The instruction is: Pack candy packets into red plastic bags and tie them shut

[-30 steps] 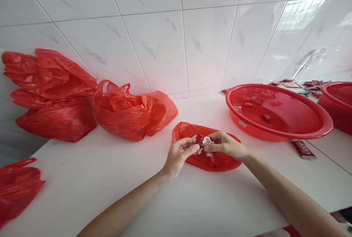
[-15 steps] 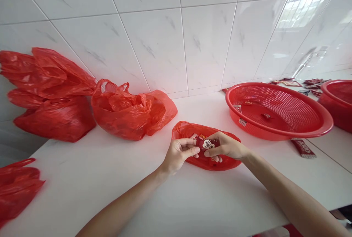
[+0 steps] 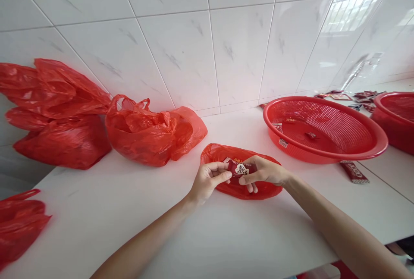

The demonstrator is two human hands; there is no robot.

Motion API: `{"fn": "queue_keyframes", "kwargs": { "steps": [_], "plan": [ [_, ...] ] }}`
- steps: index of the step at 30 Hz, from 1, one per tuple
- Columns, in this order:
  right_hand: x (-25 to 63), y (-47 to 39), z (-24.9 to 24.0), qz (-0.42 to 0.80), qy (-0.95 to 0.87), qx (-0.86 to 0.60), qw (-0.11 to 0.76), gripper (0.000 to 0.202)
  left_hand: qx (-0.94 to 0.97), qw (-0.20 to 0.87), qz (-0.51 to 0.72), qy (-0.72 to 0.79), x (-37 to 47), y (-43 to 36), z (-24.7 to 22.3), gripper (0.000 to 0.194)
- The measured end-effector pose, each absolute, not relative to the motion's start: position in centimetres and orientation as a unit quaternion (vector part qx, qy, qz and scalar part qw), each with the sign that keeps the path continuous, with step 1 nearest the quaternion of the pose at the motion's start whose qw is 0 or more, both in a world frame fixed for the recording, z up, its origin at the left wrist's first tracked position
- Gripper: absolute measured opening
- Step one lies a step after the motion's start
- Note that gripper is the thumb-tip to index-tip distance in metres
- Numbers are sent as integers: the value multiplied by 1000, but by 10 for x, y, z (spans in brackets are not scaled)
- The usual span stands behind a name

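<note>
Between my two hands is a dark red candy packet (image 3: 239, 170) with white and black lettering. My left hand (image 3: 211, 180) pinches its left end between thumb and fingers. At the other end, my right hand (image 3: 263, 172) grips it with thumb and fingers. Both hands are over an opened red plastic bag (image 3: 223, 189) lying on the white table. Another printed wrapper shows partly behind the held packet, inside the bag. My fingers hide part of the packet and of the bag's contents.
A red plastic basket (image 3: 326, 152) with a few packets inside stands to the right. Beside it lies a dark red packet (image 3: 354, 172). Filled red bags (image 3: 145, 141) sit at the left against the tiled wall (image 3: 181, 54). A second red basket (image 3: 394, 119) is at far right.
The view has shifted slightly. Both hands stay on the packet over the bag, with hardly any movement; the packet looks slightly tilted compared with before.
</note>
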State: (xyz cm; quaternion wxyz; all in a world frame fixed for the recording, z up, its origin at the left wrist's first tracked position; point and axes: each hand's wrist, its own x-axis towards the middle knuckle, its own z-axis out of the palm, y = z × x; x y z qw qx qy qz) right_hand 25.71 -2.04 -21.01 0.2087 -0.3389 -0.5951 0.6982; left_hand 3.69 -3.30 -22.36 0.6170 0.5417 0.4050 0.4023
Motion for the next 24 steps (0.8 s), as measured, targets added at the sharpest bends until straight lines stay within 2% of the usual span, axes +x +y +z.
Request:
{"fn": "queue_keyframes", "kwargs": {
  "steps": [4, 10, 16, 22, 24],
  "plan": [
    [259, -19, -211, 688, -585, -351, 247, 40, 538, 602, 417, 418, 37, -30, -225, 28],
    [259, -19, -212, 683, -585, -348, 266, 39, 561, 598, 405, 406, 38, -30, -226, 35],
    [258, -19, -215, 655, -609, -361, 264, 38, 602, 571, 359, 428, 36, -31, -232, 31],
    [259, -17, -224, 453, -714, -458, 275, 31, 655, 438, 397, 470, 37, -35, -244, 36],
    [259, -16, -226, 383, -736, -486, 274, 24, 704, 381, 387, 457, 38, -37, -248, 25]
  ]
}}
